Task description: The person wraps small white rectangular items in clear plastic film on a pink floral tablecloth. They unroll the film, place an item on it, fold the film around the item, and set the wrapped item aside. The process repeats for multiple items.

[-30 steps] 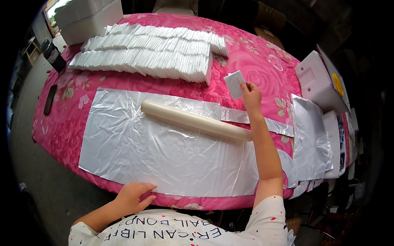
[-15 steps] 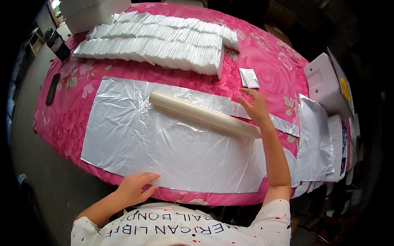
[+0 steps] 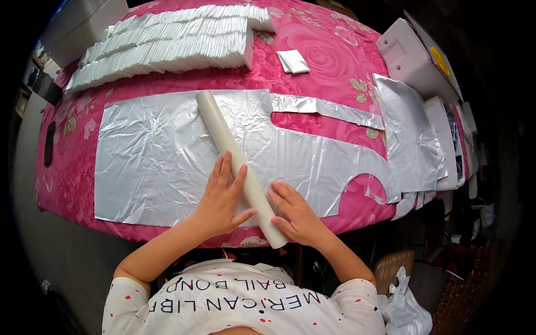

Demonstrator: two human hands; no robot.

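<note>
Both hands lay flat, fingers spread, at lower centre: the left hand [image 3: 220, 198] and right hand [image 3: 293, 215] flanked the white roll [image 3: 237, 162] (touching it) on silver sheeting [image 3: 151, 162].

Shiny silver sheet [image 3: 167, 156] under the fingers, cream roll [image 3: 237, 162] between them, pink cloth [image 3: 335, 61] with rose flowers beyond.

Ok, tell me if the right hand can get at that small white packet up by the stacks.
Probably yes. The right hand rests by the near end of the roll, holding nothing. The packet lies alone on the pink cloth, with only flat foil sheet between. It is far across, so a long stretch.
</note>
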